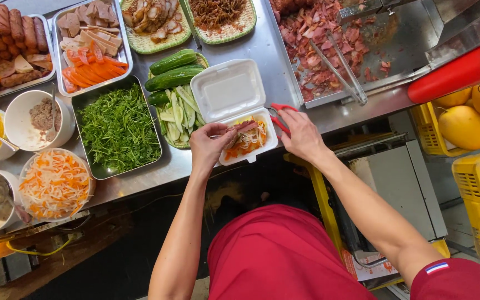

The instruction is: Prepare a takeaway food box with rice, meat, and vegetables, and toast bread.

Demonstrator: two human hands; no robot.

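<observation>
My left hand (209, 145) pinches a slice of meat (242, 127) over an open white foam box (229, 95) at the counter's front edge. The box's lower half holds shredded carrot and pale strips (246, 142). My right hand (301, 135) grips red-handled scissors (278, 118), whose blades point toward the meat slice. Both hands hover right above the box.
A steel tray of green herbs (119, 126), whole and sliced cucumbers (174, 78), bowls of pickled carrot (54, 184) and sauces fill the left. A tray of chopped meat with tongs (340, 65) lies at the back right. A red squeeze bottle (458, 72) and yellow crates of mangoes (468, 125) stand right.
</observation>
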